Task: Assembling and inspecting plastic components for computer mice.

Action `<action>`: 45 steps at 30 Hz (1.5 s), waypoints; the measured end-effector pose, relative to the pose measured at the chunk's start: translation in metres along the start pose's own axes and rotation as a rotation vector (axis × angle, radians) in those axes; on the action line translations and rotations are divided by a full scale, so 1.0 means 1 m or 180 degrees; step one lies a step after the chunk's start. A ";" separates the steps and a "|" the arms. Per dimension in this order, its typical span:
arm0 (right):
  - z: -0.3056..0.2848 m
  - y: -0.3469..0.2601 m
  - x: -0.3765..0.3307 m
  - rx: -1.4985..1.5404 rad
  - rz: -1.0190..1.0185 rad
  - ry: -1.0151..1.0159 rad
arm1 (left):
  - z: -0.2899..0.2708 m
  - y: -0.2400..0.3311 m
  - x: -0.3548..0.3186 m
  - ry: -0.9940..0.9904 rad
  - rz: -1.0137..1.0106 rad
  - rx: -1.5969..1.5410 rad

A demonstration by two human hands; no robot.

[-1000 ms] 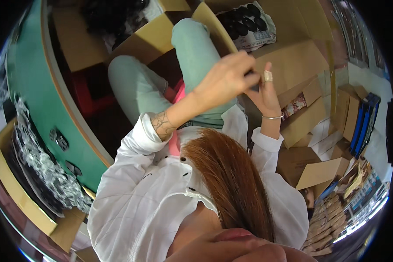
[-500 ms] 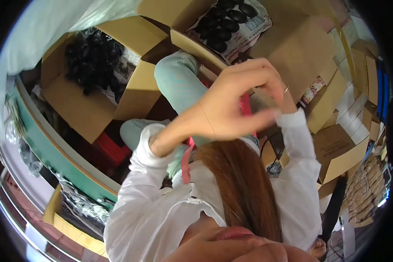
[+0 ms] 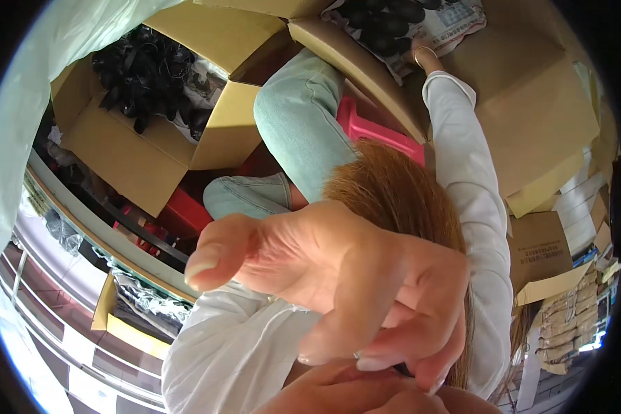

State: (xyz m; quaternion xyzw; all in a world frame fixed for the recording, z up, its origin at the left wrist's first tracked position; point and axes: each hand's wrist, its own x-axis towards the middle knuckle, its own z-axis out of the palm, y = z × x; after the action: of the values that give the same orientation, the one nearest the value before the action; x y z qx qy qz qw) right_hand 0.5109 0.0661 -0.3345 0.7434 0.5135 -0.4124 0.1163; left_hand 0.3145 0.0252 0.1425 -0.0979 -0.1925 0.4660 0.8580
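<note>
My left hand [image 3: 338,276] is raised close in front of the camera, thumb held away from half-bent fingers, and no object shows in its palm. A small dark patch by its fingertips is too unclear to name. Stretched far forward, my right arm reaches into the large cardboard box [image 3: 352,58] at the upper right. There my right hand [image 3: 421,47], with a thin band at the wrist, is at the edge of the black rounded pieces [image 3: 383,31]. These lie on a printed paper sheet [image 3: 455,24]. The right fingers are mostly hidden.
At the upper left, an open cardboard box [image 3: 131,159] holds a heap of shiny black pieces [image 3: 145,76]. A pink stool [image 3: 379,131] stands beside my knee, and red plastic [image 3: 183,214] shows lower left. More cardboard boxes [image 3: 538,248] stand at right; pale sheeting [image 3: 21,131] hangs at left.
My left hand has come up and back toward the camera. The right hand has gone away from it, forward into the upper-right box. The view has shifted slightly.
</note>
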 end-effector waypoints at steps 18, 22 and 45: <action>0.039 -0.012 -0.011 -0.0607 -0.0235 -0.0136 | -0.008 0.000 0.004 0.0661 0.0094 -0.0516; 0.069 0.007 -0.001 -0.0788 -0.0223 0.0263 | -0.010 0.011 0.005 0.0710 -0.0037 -0.0533; 0.152 0.252 0.279 -0.1454 0.0365 -0.0603 | -0.019 0.015 -0.006 0.0530 0.0102 -0.0289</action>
State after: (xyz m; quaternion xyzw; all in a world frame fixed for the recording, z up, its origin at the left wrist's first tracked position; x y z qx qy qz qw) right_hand 0.6895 0.0497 -0.6978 0.6838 0.5372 -0.3463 0.3521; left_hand 0.3084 0.0286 0.1185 -0.1782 -0.1398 0.4606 0.8582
